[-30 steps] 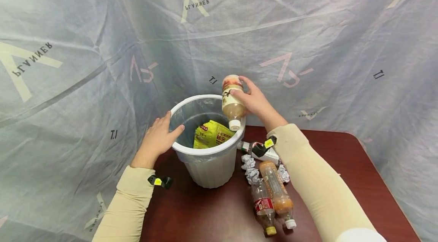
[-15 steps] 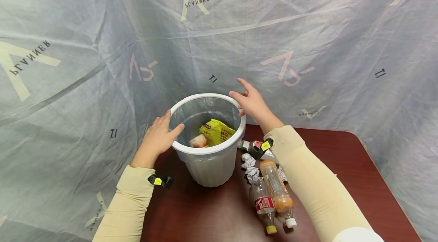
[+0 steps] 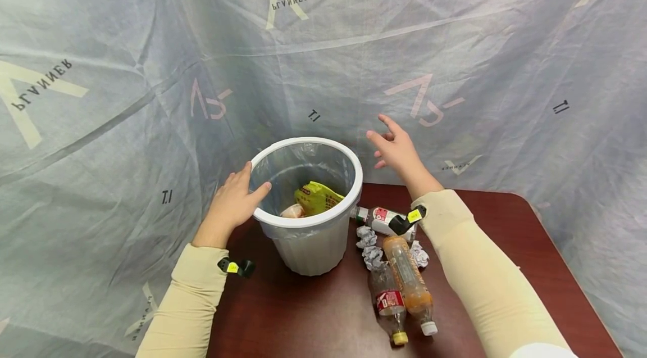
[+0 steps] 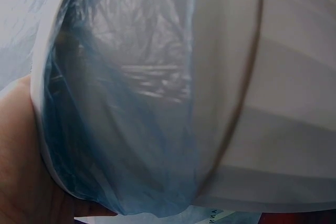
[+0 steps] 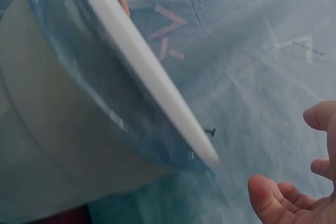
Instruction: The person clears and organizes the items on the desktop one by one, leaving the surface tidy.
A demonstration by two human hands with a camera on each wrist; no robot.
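My left hand (image 3: pixel 234 203) holds the left rim of a trash can (image 3: pixel 305 248), its thumb over the opening and its fingers along the outside. In the left wrist view that hand (image 4: pixel 23 156) lies against the white rim. My right hand (image 3: pixel 399 150) hangs in the air right of the can, fingers spread and holding nothing; the right wrist view shows these fingertips (image 5: pixel 262 192) apart from the rim. Inside the can lie a yellow snack bag (image 3: pixel 318 198) and a bottle (image 3: pixel 293 211), mostly hidden by the front rim. A bluish plastic liner (image 4: pixel 131 103) folds over the rim.
Right of the can, on the dark red table (image 3: pixel 303 318), lie a white-labelled bottle (image 3: pixel 381 219), an orange-labelled bottle (image 3: pixel 408 273), a red-labelled bottle (image 3: pixel 389 302) and several crumpled paper balls (image 3: pixel 373 257). A grey printed cloth (image 3: pixel 323 66) hangs behind.
The right hand has released the bottle it held above the can, and the bottle has dropped inside. That hand has then moved right, away from the rim. The left hand has stayed put.
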